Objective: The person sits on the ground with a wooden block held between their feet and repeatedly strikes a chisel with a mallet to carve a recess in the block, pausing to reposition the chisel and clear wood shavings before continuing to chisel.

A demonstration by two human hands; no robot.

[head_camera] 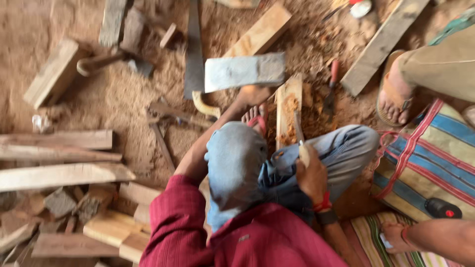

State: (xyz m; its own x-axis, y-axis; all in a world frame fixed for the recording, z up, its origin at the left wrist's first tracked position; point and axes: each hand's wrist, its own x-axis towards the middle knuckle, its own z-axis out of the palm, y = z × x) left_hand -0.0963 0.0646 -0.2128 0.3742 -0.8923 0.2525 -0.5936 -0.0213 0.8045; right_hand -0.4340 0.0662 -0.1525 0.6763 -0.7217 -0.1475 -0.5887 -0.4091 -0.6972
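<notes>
My left hand (251, 95) reaches forward over my knee and grips the lower edge of a flat grey rectangular block (245, 71), which looks blurred. My right hand (310, 175) is closed around the pale handle of a chisel (300, 141). The chisel's blade points away from me onto a short upright-lying wooden piece (289, 106) with a reddish gouged hollow. That piece lies on the sawdust floor beside my sandalled foot (255, 117).
A handsaw (193, 54) lies behind the block, a red-handled tool (332, 86) to the right of the wooden piece. Planks and offcuts (59, 158) pile up at left. Another person's sandalled foot (393, 96), their hand (396, 237) and a striped bag (430, 158) are at right.
</notes>
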